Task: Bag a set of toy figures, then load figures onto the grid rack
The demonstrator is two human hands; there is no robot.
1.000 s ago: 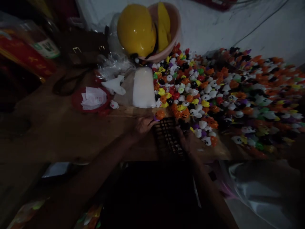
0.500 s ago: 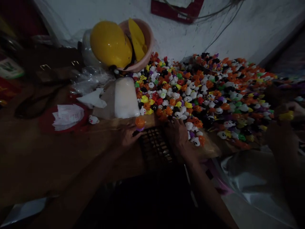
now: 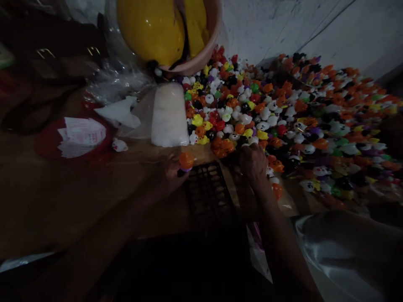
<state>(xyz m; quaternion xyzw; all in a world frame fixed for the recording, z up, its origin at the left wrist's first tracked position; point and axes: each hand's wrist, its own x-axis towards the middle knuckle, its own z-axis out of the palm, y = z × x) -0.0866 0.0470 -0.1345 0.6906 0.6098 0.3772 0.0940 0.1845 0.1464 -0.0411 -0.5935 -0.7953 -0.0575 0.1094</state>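
Left hand (image 3: 170,173) pinching orange figure (image 3: 186,160), right hand (image 3: 254,164) at toy pile (image 3: 262,125), its grip too shadowed to tell

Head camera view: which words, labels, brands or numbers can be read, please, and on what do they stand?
No text is readable.
White paper slips in the red round dish: reddish print, too small and blurred.
Pale green-edged patch, far left: too dark and cut off.

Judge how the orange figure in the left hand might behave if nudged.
The orange figure may well roll or tip, given its rounded top. It is probably light, being small enough for the left hand to pinch.
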